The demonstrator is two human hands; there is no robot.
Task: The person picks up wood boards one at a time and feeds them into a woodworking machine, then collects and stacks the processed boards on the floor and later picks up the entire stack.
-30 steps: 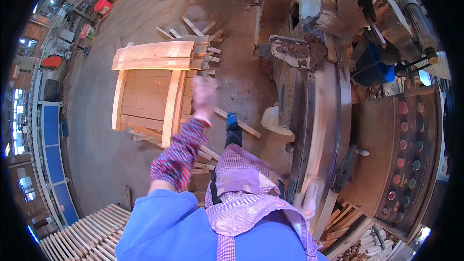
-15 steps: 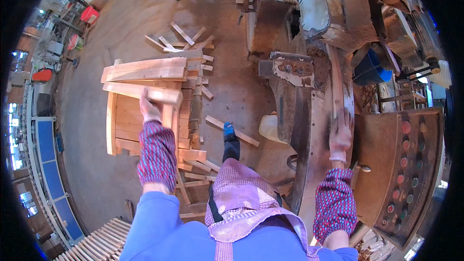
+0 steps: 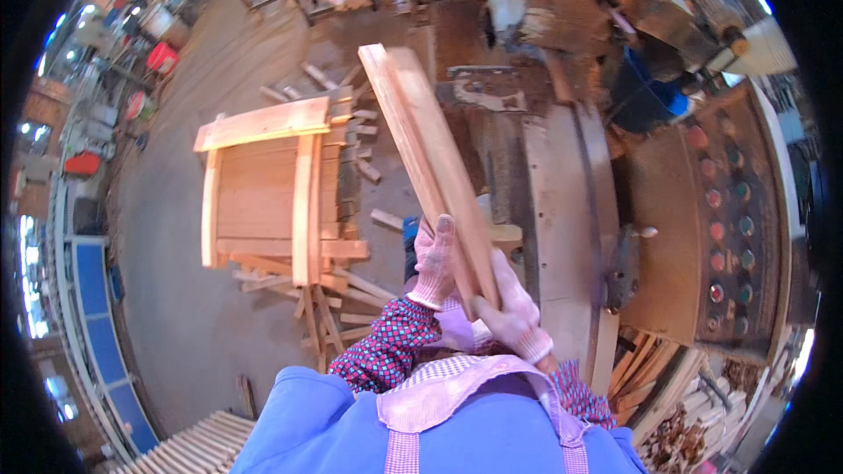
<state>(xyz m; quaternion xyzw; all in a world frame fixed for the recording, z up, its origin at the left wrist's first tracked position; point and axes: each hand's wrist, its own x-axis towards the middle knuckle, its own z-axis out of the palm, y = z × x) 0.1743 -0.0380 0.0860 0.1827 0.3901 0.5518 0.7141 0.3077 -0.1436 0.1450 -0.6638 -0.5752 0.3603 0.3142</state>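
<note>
A long pale wooden board [image 3: 423, 127] slants up and away in front of my body, raised off everything. A lengthwise groove or seam runs down it; I cannot tell whether it is one piece or two together. Near its lower end, my gloved left hand [image 3: 433, 259] is closed round the left side, thumb on top. My gloved right hand [image 3: 511, 307] grips the same end from the right, its fingers partly behind the wood. To the left is a stack of boards [image 3: 259, 197], with crosspieces on top. On the right lies the long machine bed [image 3: 562, 202].
A control panel [image 3: 729, 219] with red and green buttons stands at the far right. A blue bucket [image 3: 654, 92] hangs near dusty machinery. Wood offcuts [image 3: 351, 298] litter the floor around the stack. Several slats [image 3: 198, 443] lie at lower left, and more wood [image 3: 694, 421] at lower right.
My left hand has lifted a board off the stack and brought it right, in front of me. My right hand has left the machine bed and now grips the board too.
</note>
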